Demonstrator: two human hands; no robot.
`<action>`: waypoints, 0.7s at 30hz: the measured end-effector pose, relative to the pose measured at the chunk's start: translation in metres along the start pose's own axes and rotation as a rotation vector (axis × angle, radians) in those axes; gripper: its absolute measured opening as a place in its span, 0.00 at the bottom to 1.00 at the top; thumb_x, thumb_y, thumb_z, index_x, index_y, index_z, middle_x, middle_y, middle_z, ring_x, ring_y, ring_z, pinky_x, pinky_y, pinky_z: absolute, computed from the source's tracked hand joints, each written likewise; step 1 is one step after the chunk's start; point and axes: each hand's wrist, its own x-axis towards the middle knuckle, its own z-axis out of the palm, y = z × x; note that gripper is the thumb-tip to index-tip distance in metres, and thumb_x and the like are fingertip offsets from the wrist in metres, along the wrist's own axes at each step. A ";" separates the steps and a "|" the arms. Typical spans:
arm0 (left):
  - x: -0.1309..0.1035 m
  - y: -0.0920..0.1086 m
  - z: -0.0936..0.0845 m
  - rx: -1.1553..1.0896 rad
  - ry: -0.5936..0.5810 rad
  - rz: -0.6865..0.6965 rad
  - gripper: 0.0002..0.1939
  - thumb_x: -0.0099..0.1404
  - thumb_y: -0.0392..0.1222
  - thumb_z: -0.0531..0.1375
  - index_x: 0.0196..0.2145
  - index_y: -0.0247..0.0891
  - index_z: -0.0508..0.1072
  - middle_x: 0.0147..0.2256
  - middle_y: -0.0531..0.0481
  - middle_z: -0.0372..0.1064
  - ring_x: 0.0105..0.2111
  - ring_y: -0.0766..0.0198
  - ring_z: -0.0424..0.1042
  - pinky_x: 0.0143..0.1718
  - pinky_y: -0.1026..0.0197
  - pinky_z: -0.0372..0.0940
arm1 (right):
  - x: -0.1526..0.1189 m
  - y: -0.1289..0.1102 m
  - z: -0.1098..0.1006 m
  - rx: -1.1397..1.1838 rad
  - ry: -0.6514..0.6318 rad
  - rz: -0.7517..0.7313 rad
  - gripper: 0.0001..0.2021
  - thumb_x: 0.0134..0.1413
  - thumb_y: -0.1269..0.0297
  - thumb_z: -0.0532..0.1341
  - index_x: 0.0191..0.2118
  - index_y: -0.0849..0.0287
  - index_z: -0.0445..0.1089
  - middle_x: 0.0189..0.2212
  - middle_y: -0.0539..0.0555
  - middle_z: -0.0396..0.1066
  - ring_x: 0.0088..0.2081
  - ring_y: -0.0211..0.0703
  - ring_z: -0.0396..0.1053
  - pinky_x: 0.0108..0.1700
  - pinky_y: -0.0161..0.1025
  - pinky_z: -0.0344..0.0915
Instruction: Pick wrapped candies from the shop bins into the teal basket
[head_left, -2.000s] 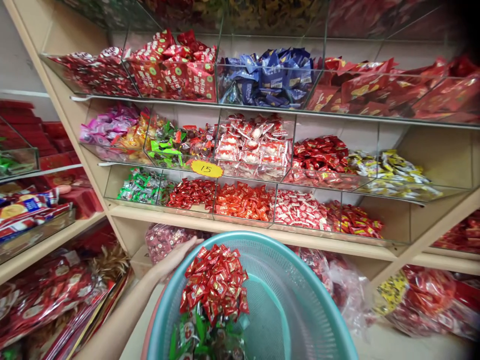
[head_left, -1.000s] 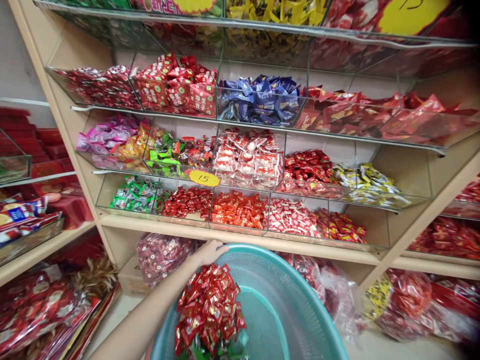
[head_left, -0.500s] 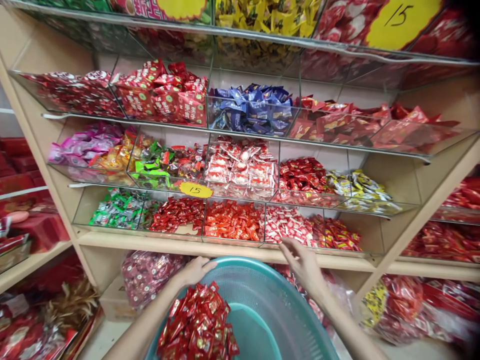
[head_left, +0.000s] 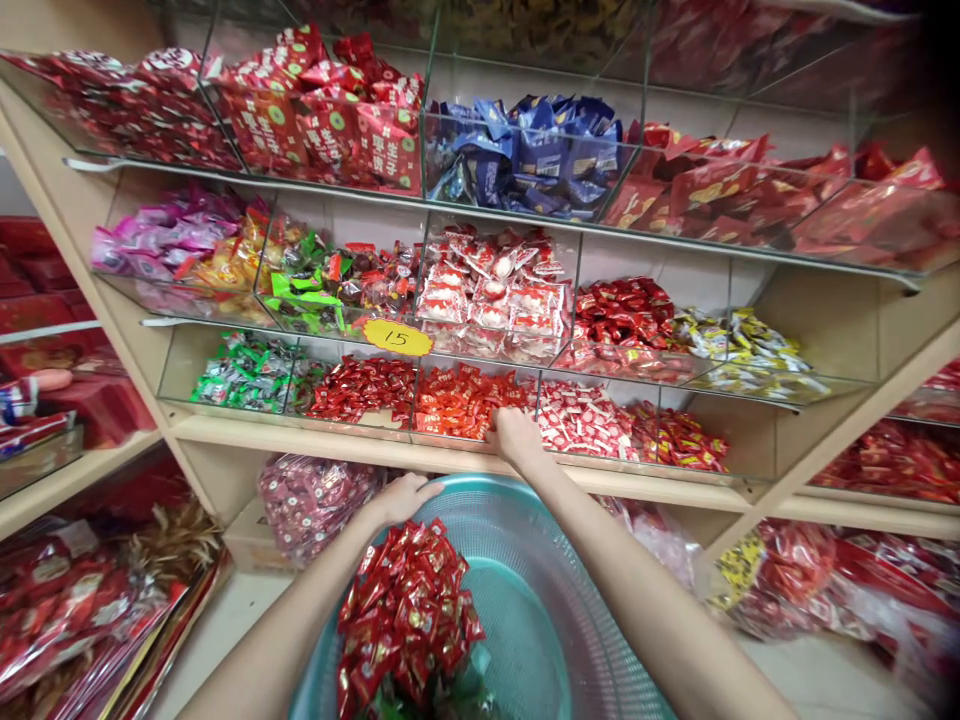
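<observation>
Green-and-silver wrapped sweets [head_left: 244, 372] lie at the far left of the lowest shelf row, well apart from my hands. Next come dark red sweets [head_left: 360, 388], above and left of my left hand [head_left: 403, 498], whose fingers lie over the rim of the teal basin [head_left: 476, 484]; I cannot tell whether they close beneath it. The red-wrapped heap [head_left: 414, 595] rests in the basin's left part, just below this hand, with green wrappers [head_left: 431, 700] under it. Orange-red sweets [head_left: 454, 398] fill the middle compartment, directly beside the curled fingers of my right hand [head_left: 519, 438]. That hand is narrow, at the compartment's front edge; I cannot tell whether it holds a sweet. Red-and-white sweets [head_left: 589, 415] occupy the compartment just right of it.
</observation>
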 end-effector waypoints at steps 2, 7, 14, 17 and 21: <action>-0.001 0.002 0.000 -0.003 0.001 -0.001 0.26 0.56 0.64 0.45 0.19 0.37 0.62 0.19 0.55 0.57 0.22 0.67 0.56 0.23 0.65 0.48 | 0.000 -0.003 0.002 -0.008 0.000 0.007 0.09 0.49 0.69 0.54 0.34 0.61 0.70 0.35 0.61 0.71 0.37 0.47 0.69 0.33 0.36 0.59; -0.003 0.005 0.000 0.019 -0.003 -0.021 0.26 0.56 0.63 0.46 0.19 0.37 0.60 0.19 0.54 0.58 0.22 0.66 0.57 0.23 0.65 0.48 | -0.002 -0.001 0.006 -0.006 0.047 -0.014 0.09 0.50 0.70 0.52 0.34 0.61 0.70 0.35 0.60 0.70 0.37 0.45 0.69 0.34 0.35 0.59; -0.004 0.006 -0.001 0.028 -0.005 0.009 0.27 0.57 0.63 0.45 0.19 0.37 0.63 0.19 0.54 0.61 0.22 0.66 0.58 0.24 0.65 0.49 | 0.001 0.029 -0.003 0.396 0.218 -0.023 0.08 0.49 0.65 0.53 0.26 0.60 0.68 0.24 0.53 0.70 0.28 0.38 0.66 0.31 0.32 0.57; -0.004 0.007 -0.001 0.026 -0.006 0.007 0.27 0.57 0.63 0.45 0.19 0.37 0.63 0.19 0.54 0.60 0.22 0.66 0.59 0.24 0.65 0.49 | -0.013 0.036 -0.017 0.639 0.295 -0.100 0.09 0.49 0.62 0.54 0.25 0.61 0.67 0.21 0.50 0.68 0.25 0.36 0.63 0.30 0.32 0.57; -0.004 0.008 0.000 0.003 -0.014 -0.001 0.27 0.56 0.64 0.45 0.19 0.37 0.63 0.19 0.54 0.60 0.22 0.65 0.59 0.24 0.65 0.50 | -0.051 0.032 -0.017 0.839 0.247 -0.192 0.11 0.50 0.60 0.53 0.28 0.62 0.67 0.25 0.52 0.69 0.27 0.36 0.63 0.31 0.32 0.59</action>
